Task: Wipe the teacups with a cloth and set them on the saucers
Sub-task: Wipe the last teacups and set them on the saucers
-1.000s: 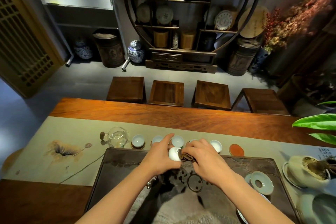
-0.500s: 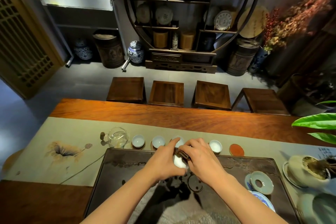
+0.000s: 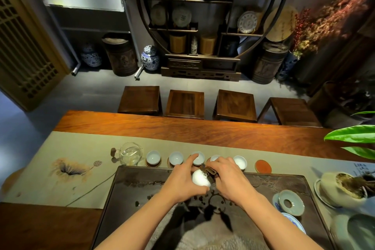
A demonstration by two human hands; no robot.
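Cloth (image 3: 210, 172) perhaps mostly under fingers (image 3: 220, 165)

Four wooden stools (image 3: 185, 107) are lined up beyond the surface (image 3: 182, 130). A glass pitcher (image 3: 130, 153) is set on the beige runner (image 3: 60, 148), and a round display shelf (image 3: 213, 16) is seen behind.

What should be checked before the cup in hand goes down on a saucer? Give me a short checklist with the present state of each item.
1. Teacup secured: left hand grips it. Ok.
2. Cloth on the cup: right hand holds it against the cup. Ok.
3. Wiping finished: cannot tell; the cup's inside is hidden.
4. Free saucer: the orange saucer at the row's right end is bare. Ok.
5. Path to it: the rightmost seated cup stands just beside it, so there is little room. Ok, with care.
6. Cup upright for placing: it lies tipped in the hand. Not ok.
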